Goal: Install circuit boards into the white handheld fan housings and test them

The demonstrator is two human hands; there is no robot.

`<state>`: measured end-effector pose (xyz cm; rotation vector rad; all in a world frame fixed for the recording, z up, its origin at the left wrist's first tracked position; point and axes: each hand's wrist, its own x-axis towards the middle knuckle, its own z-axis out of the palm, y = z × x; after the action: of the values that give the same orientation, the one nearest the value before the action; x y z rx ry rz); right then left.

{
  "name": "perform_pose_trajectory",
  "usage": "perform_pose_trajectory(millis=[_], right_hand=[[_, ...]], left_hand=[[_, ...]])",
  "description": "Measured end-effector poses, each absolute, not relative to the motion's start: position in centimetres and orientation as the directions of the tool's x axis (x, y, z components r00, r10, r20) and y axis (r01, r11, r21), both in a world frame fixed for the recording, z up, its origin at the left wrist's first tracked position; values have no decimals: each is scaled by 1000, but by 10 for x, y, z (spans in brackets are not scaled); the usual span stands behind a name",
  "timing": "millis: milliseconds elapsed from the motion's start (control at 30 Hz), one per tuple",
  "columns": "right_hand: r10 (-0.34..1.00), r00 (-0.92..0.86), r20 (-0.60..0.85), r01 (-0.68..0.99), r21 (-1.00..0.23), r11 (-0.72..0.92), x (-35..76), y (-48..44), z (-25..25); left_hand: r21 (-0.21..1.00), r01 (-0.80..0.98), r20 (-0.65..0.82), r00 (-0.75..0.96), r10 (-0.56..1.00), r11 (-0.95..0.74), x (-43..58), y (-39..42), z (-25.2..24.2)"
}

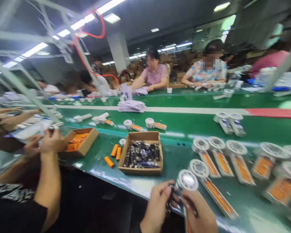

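Note:
Near the bottom centre, my left hand [160, 202] pinches a small dark part [171, 197] with black pieces between thumb and fingers. Just to its right, my right hand [196, 207] is closed around the handle of a white device with a round head [188, 180]; an orange strip shows below the hand. The two hands are close together at the table's front edge. Dark parts fill a cardboard box [140, 171] ahead of them. Right of my hands lie several white round-headed devices [218, 197] with orange inside their handles.
Orange cylinders [109, 161] lie left of the dark-part box. Another cardboard box [87, 142] holds orange pieces. A co-worker's arms [49, 168] reach in at the left. Beyond, a green belt [184, 124] carries more devices and a paper stack [131, 106]; people sit across it.

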<state>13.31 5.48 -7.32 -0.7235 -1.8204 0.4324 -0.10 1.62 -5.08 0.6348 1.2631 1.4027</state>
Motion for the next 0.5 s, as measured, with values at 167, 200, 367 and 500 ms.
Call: perform_pose_trajectory(millis=[167,200,367,500], right_hand=[[781,-132,611,352,-707,613,125,50,-55],[792,-121,598,352,-720,598,123,50,-54],[792,-128,597,350,-720,599,121,48,-54],[777,-143,613,365,-697,617,121,48,-54]], left_hand=[[841,-521,-277,-191,942,142,4,25,-43],[855,-497,-274,-192,942,147,2,26,-41],[947,-245,-271,-271,924,206,0,25,-39],[990,12,-121,-410,904,138,3,24,-41]])
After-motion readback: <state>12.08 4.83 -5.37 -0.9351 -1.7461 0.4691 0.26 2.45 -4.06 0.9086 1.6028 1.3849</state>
